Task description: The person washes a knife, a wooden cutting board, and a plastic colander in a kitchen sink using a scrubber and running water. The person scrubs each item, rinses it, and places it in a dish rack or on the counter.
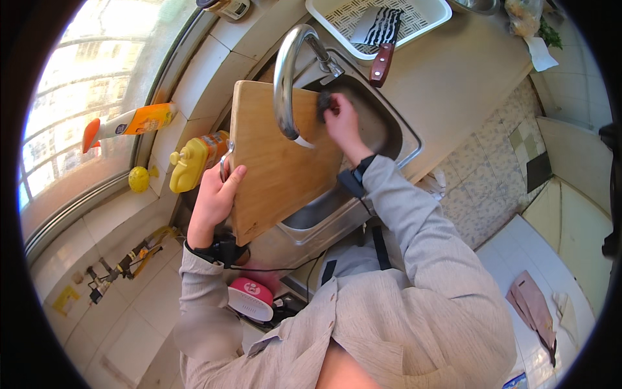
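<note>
A wooden cutting board (277, 180) is held tilted over the steel sink (384, 116), beneath the chrome gooseneck faucet (283, 78). My left hand (217, 197) grips the board's left edge beside its metal handle, thumb on the face. In the fingers of my right hand (346, 121) is a dark scouring pad (323, 104), which is against the board's far right edge. A short white streak of water (305, 143) shows at the faucet's mouth. The board hides much of the sink basin.
A cleaver (382, 61) lies across a white draining basket (440, 19) beyond the sink. A yellow detergent bottle (189, 165) and an orange spray bottle (141, 120) stand by the window at left. The countertop (452, 82) extends right.
</note>
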### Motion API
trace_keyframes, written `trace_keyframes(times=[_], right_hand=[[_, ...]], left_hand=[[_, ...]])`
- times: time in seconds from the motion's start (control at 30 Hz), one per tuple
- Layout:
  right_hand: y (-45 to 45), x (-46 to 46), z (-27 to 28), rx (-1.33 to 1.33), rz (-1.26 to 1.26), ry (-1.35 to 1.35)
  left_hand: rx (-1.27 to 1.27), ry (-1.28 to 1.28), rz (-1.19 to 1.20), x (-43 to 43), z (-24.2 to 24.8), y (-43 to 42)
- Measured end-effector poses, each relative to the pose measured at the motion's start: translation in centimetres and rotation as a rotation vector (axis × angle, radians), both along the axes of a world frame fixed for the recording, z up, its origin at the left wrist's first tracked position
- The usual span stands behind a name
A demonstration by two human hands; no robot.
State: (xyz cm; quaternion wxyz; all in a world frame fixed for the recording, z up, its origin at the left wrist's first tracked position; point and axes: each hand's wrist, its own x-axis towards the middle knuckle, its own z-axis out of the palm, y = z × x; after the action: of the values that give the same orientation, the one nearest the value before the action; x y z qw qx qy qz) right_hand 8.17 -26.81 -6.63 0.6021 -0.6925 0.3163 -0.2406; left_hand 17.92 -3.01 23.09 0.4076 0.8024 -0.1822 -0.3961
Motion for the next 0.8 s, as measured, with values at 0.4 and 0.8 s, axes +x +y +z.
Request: trace_keyframes(times=[0.4,0.8], right_hand=[[0.9,-1.2,-9.3,0.319,0.050,0.322],[5.7,-1.7,-1.0,0.372,-0.010,0.185]], left_hand=[[0.017,-0.140,0.055,-3.3,1.0,1.5],[0.070,-0.300,0.241,-8.3,5.6,1.4]])
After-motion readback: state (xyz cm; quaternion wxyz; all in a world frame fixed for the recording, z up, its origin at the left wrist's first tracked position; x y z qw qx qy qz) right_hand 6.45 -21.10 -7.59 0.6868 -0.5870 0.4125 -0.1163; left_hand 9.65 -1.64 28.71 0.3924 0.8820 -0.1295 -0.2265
